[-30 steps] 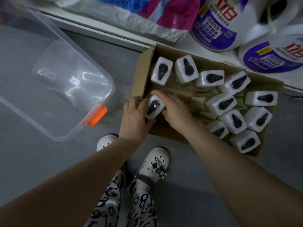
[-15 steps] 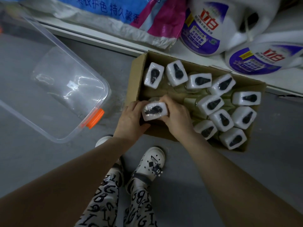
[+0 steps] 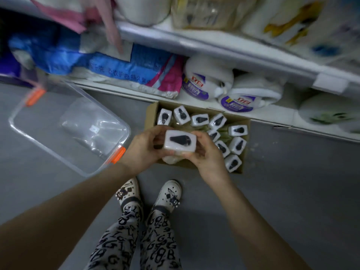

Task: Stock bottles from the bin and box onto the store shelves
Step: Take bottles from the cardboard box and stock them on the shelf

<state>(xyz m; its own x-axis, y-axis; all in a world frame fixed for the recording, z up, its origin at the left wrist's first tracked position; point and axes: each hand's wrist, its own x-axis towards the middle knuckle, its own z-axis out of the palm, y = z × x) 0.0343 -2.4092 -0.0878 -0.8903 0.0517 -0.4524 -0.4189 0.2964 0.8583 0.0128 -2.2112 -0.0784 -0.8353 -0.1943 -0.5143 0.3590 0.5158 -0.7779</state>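
I hold one bottle [image 3: 180, 141], seen from its white wrapped top with a black pump, above the near left corner of the cardboard box [image 3: 151, 114]. My left hand [image 3: 145, 148] grips its left side and my right hand [image 3: 206, 152] grips its right side. Several more of the same bottles [image 3: 236, 146] stand upright in the box on the floor. A clear plastic bin [image 3: 39, 137] with orange latches lies to the left of the box and looks empty.
White store shelves [image 3: 224, 46] run across the top, blurred. The bottom shelf holds blue and pink detergent bags [image 3: 124, 69] and white jugs with purple labels [image 3: 204, 80]. My two feet in white clogs [image 3: 169, 193] stand on the grey floor below the box.
The bottle has come up out of the box's left corner, held between both hands. The view has pulled back and tilted up, showing the shelves.
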